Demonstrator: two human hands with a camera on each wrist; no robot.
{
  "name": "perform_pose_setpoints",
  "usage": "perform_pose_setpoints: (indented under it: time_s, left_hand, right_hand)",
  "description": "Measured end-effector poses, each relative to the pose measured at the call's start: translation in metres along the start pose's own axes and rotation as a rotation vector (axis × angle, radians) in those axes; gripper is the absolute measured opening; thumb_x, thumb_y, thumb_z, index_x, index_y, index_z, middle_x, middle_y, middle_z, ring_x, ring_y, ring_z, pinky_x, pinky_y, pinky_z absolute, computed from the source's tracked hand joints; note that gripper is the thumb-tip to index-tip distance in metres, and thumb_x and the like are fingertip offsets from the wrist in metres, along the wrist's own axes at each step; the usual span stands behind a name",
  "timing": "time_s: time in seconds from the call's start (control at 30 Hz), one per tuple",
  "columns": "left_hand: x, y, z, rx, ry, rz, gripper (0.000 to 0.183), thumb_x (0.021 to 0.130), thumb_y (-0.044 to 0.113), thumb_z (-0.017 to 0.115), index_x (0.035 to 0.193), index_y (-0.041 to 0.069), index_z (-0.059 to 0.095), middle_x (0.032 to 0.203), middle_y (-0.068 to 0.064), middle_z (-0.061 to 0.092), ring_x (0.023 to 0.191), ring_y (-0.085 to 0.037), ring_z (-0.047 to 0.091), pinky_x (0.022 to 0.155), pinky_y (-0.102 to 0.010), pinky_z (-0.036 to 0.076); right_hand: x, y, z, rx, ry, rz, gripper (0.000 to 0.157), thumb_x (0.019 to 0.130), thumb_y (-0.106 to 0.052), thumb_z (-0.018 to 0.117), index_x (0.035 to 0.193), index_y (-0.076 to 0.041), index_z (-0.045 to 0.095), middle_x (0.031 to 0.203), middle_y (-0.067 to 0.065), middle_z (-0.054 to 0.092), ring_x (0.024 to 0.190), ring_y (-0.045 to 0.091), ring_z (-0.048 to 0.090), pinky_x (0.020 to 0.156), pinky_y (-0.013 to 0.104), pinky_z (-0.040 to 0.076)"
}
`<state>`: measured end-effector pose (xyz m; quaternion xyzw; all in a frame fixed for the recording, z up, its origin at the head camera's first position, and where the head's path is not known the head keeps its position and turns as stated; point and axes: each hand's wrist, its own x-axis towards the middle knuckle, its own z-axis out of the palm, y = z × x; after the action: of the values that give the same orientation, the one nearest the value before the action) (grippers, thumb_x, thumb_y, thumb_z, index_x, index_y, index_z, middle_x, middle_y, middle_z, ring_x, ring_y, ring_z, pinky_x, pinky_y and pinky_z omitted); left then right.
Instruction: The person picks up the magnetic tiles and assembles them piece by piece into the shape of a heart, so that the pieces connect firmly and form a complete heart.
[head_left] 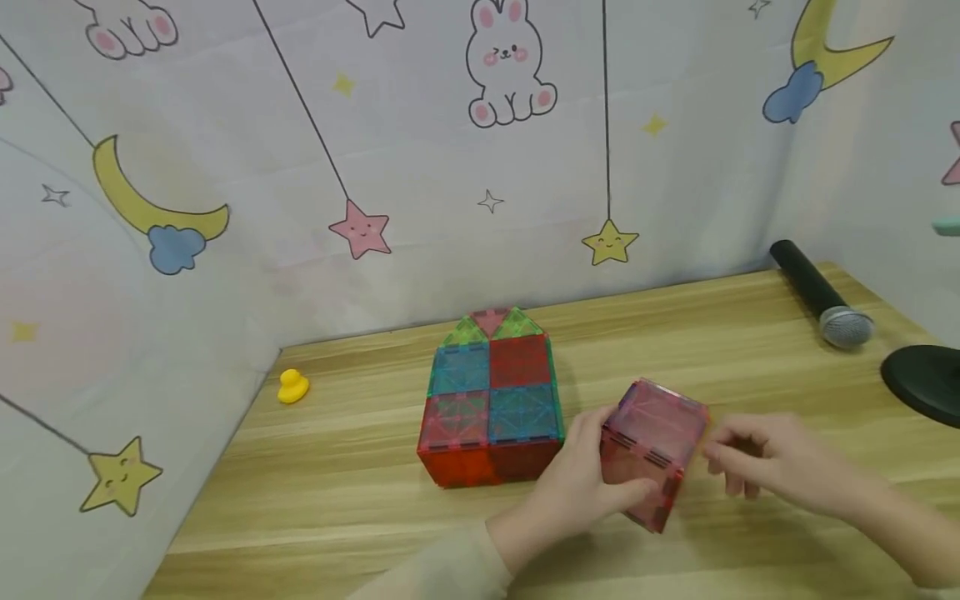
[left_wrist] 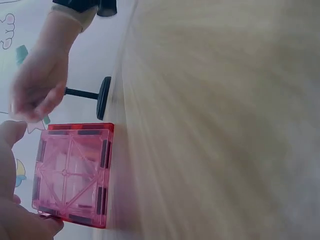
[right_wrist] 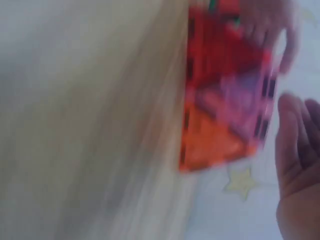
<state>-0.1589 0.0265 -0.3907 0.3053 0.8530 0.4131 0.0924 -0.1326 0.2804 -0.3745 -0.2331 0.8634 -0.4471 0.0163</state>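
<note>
My left hand [head_left: 573,483] grips a small box of see-through pink magnetic tiles [head_left: 656,425], thumb along its near side and fingers at its left. The box stands tilted to the person's view, low over the table. In the left wrist view its pink side [left_wrist: 72,175] faces the camera; the right wrist view, blurred, shows red, purple and orange triangle tiles [right_wrist: 212,137] on another side. Just right of the box is my right hand [head_left: 780,458], fingers loosely bent and holding nothing. Left of both hands lies a larger magnetic-tile house shape [head_left: 491,408] with blue, red and green tiles.
A yellow toy duck [head_left: 293,387] sits at the table's left. Toward the back right lies a black microphone [head_left: 821,296], near a round black stand base [head_left: 926,383]. Behind the wooden table [head_left: 337,500] hangs a cloth [head_left: 420,150] printed with rabbits, moons and stars.
</note>
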Motion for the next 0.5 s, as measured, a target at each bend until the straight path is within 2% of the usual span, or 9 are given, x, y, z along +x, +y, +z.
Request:
perform_pose_setpoints:
  time_s: [0.07,0.1,0.17,0.27,0.33,0.5]
  left_hand:
    - [0.002,0.002,0.0,-0.013,-0.018,-0.012,0.083,0.081,0.044,0.07,0.145,0.014,0.026,0.135,0.0,0.037,0.114,-0.008,0.043,0.09,-0.028,0.043]
    - [0.004,0.004,0.002,-0.02,-0.033,-0.015,0.085,0.081,0.045,0.071,0.146,0.015,0.026,0.134,0.0,0.038,0.114,-0.008,0.043,0.089,-0.028,0.043]
    - [0.006,0.007,0.007,-0.019,-0.064,-0.008,0.087,0.08,0.046,0.071,0.147,0.017,0.023,0.135,0.002,0.038,0.114,-0.007,0.043,0.088,-0.028,0.043]
    - [0.008,0.011,0.016,-0.019,-0.093,0.006,0.089,0.079,0.046,0.072,0.148,0.022,0.021,0.138,0.004,0.035,0.117,-0.008,0.041,0.088,-0.029,0.043]
    - [0.009,0.013,0.021,0.012,-0.071,0.013,0.092,0.077,0.048,0.073,0.148,0.021,0.021,0.14,0.004,0.034,0.12,-0.009,0.039,0.09,-0.031,0.042]
    - [0.005,0.014,0.027,0.157,0.014,-0.035,0.103,0.07,0.055,0.076,0.148,0.017,0.02,0.137,-0.004,0.035,0.118,-0.012,0.038,0.088,-0.031,0.044]
  right_hand:
    - [0.006,0.008,-0.007,-0.183,0.097,-0.13,0.016,0.085,-0.005,0.067,0.101,-0.008,0.064,0.083,-0.009,0.062,0.067,0.004,0.056,0.053,0.025,0.048]
    - [0.009,0.014,-0.011,-0.277,0.136,-0.16,0.024,0.082,-0.007,0.072,0.105,-0.011,0.065,0.09,-0.008,0.063,0.073,0.004,0.056,0.055,0.024,0.047]
    - [0.011,0.027,-0.018,-0.369,0.146,-0.189,0.038,0.077,-0.009,0.077,0.113,-0.012,0.064,0.103,-0.005,0.06,0.084,0.002,0.053,0.061,0.024,0.048]
    - [0.005,0.039,-0.024,-0.36,0.081,-0.171,0.044,0.077,-0.014,0.078,0.118,-0.012,0.061,0.111,-0.001,0.057,0.09,0.002,0.051,0.064,0.025,0.049]
    - [0.001,0.039,-0.025,-0.315,0.057,-0.13,0.042,0.079,-0.015,0.076,0.117,-0.009,0.061,0.106,-0.002,0.058,0.086,-0.001,0.052,0.063,0.024,0.049]
    - [0.001,0.03,-0.029,-0.286,-0.012,-0.036,0.032,0.079,-0.025,0.075,0.104,-0.012,0.06,0.088,-0.009,0.057,0.074,-0.001,0.051,0.057,0.023,0.046]
